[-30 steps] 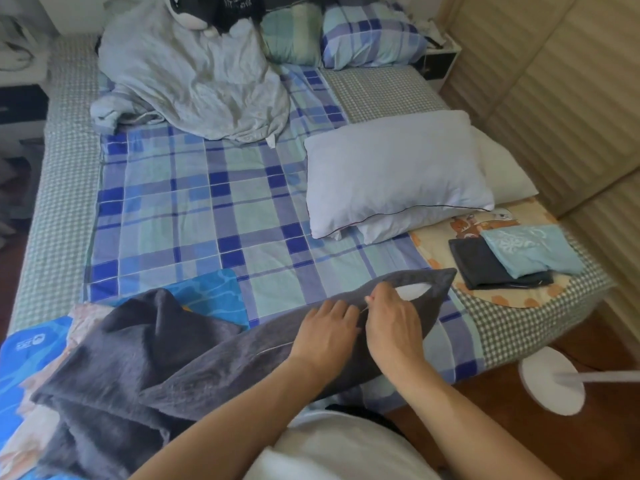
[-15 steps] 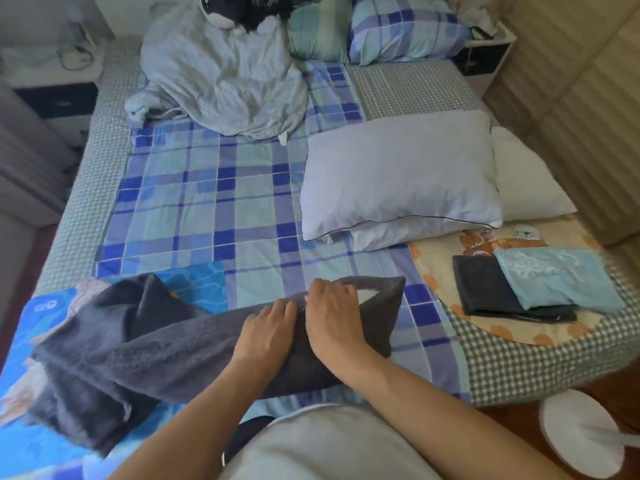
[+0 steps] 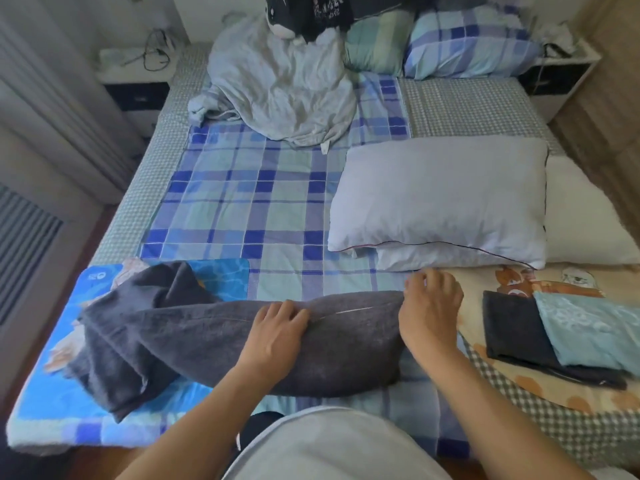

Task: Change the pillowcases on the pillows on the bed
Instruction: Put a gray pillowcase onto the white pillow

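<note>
nearest the camera the person's two forearms reach over a pale shirt to the dark grey pillowcase (image 3: 221, 337), which lies stretched across the foot of the bed (image 3: 156, 174), its left end bunched over a blue mat (image 3: 62, 403). the left hand (image 3: 273, 334) rests on the cloth with fingers bent, pressing and seemingly pinching the seam where a thin pale line, perhaps a zip, runs. the right hand (image 3: 431, 306) sits at the case's right end with fingers loosely curled; whether it holds the edge or only touches it cannot be told.

the step looks like closing or flattening the removed case. to do it well, the person should keep the left hand anchoring the seam, draw the right end taut along that line, and smooth outward so the cloth lies even before it is set aside.

compared with half a second ago, the right hand has slid from beside the left out to the far right end, so the hands now stand well apart, and the pale opening seen a second ago no longer shows.

just right lie the folded dark case (image 3: 512, 327) and a folded teal case (image 3: 588, 327), likely the fresh ones. beyond them two bare pillows (image 3: 440, 195) wait stacked. farther off sit a rumpled grey sheet (image 3: 280, 91) and two plaid pillows (image 3: 464, 46) at the headboard.
</note>
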`<state>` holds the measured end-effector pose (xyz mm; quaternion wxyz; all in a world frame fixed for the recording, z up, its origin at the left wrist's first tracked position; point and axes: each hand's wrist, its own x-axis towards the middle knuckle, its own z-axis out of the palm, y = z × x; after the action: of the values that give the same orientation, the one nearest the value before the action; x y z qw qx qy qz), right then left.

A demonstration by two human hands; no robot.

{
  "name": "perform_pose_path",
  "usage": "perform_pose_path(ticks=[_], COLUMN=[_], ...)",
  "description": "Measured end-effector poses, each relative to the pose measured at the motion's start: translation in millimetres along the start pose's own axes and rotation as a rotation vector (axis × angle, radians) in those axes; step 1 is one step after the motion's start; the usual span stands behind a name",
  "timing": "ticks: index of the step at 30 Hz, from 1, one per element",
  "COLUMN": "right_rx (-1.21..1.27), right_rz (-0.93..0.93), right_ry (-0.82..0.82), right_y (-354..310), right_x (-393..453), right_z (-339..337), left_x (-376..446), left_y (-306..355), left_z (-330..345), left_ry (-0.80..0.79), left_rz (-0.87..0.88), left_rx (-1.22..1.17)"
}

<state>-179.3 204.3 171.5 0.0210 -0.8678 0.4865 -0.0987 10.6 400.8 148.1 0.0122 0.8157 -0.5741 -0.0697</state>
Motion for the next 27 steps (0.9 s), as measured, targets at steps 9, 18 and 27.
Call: perform_pose_path(ticks=[9, 18, 27], right_rx=[-0.102, 0.003, -0.055], right_rz=[-0.505, -0.526, -0.605], right_ry=[-0.657, -0.201, 0.103], right_y=[-27.1, -113.3, -212.8], right_x=[-1.7, 126.4, 214.0], right_z=[27.2, -36.2, -20.8], left_x=[-45.2, 28.9, 114.3], left_y=[-135.7, -207.7, -349.5], left_z=[-9.8, -145.2, -191.8], left_ry=[-0.180, 0.072, 0.282], left_rz=[-0.140, -0.232, -0.093], left_rx=[0.248, 0.161, 0.296])
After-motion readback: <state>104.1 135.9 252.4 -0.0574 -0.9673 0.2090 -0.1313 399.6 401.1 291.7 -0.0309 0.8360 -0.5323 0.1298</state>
